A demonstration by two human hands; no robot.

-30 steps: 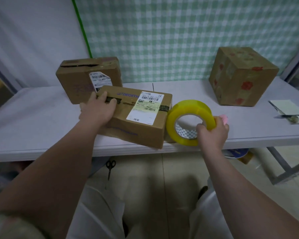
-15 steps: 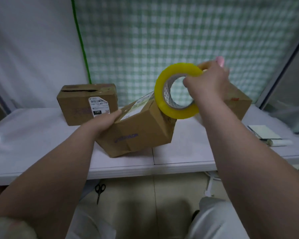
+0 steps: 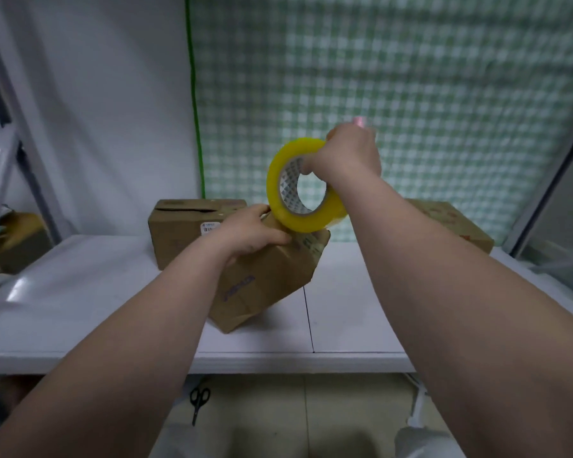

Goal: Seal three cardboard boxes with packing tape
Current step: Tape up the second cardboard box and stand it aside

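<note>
Your left hand (image 3: 248, 233) grips the top of the tilted box (image 3: 265, 282), which is propped on one lower edge at the table's (image 3: 80, 309) front middle. Just above it, your right hand (image 3: 348, 153) curls round the yellow tape roll (image 3: 303, 223), its hole facing you. A second box (image 3: 176, 233) and a third box (image 3: 450, 223) sit along the back edge, with a checked curtain (image 3: 411, 94) behind.

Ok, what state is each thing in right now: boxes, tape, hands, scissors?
Front box: tilted up on its lower edge on the table, held by left hand.
Tape roll: raised over the front box, gripped by right hand.
Back box: upright, top flap gaping.
Right box: on table, mostly hidden by arm.
Scissors: closed, on floor.
</note>
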